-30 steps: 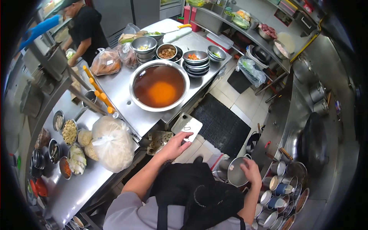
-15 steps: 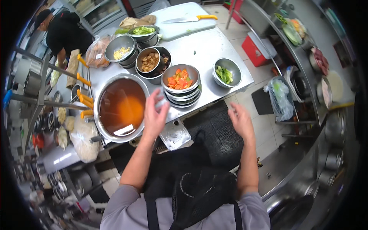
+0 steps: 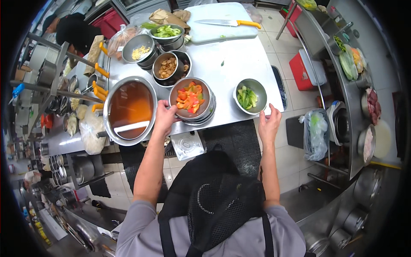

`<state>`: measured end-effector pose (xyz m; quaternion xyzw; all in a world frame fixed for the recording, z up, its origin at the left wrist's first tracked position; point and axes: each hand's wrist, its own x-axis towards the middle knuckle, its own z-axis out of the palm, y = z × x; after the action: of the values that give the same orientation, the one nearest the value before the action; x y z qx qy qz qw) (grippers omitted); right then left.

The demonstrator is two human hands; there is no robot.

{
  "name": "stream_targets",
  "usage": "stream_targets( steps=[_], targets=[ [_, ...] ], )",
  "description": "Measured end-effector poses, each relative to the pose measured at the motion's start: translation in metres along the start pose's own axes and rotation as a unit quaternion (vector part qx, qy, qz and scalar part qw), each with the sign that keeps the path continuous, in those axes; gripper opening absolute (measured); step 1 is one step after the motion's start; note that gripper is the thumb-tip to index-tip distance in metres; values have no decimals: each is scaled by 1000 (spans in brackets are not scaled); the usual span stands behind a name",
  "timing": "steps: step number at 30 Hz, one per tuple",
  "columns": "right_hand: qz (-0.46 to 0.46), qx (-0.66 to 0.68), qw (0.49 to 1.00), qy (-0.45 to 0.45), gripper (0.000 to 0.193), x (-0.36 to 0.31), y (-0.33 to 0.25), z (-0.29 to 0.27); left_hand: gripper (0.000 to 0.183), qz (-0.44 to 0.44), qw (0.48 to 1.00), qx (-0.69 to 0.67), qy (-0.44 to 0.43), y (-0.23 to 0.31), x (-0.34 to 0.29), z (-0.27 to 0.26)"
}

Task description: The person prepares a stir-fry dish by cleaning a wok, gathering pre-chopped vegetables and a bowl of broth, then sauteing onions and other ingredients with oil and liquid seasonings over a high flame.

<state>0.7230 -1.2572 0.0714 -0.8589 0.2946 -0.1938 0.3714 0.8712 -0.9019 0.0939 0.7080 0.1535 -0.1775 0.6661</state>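
Note:
A metal bowl of cut red and orange peppers [image 3: 189,97] tops a stack of metal bowls [image 3: 204,119] at the front of the table. My left hand [image 3: 165,117] grips its left rim. To the right, a metal bowl [image 3: 236,102] of cut green vegetables [image 3: 247,97] stands near the table's corner. My right hand [image 3: 269,122] is at its lower right rim, fingers apart, the thumb close to the edge. Whether it touches the rim, I cannot tell. Left of my left hand stands a large pot of brown liquid [image 3: 130,107].
Behind are bowls of brown chunks [image 3: 167,68], chopped pale pieces [image 3: 140,53] and sliced greens [image 3: 166,31]. A yellow-handled knife [image 3: 227,23] lies on a white cutting board [image 3: 222,36]. Yellow handles [image 3: 101,70] jut out at the left. A person [image 3: 77,36] works at the far left.
Both hands have reached the bowls: the left has taken hold of the pepper bowl, which sits further left on its stack. My right hand has come to the greens bowl. The view has shifted.

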Motion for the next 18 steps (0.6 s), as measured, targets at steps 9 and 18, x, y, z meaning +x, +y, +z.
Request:
stream_targets(
  steps=[9, 18],
  targets=[
    [209, 343, 913, -73, 61, 47, 41, 39, 28, 29, 999, -27, -3, -1, 1, 2],
    [-37, -55, 995, 73, 34, 88, 56, 58, 24, 37, 998, -26, 31, 5, -1, 13]
  ],
)
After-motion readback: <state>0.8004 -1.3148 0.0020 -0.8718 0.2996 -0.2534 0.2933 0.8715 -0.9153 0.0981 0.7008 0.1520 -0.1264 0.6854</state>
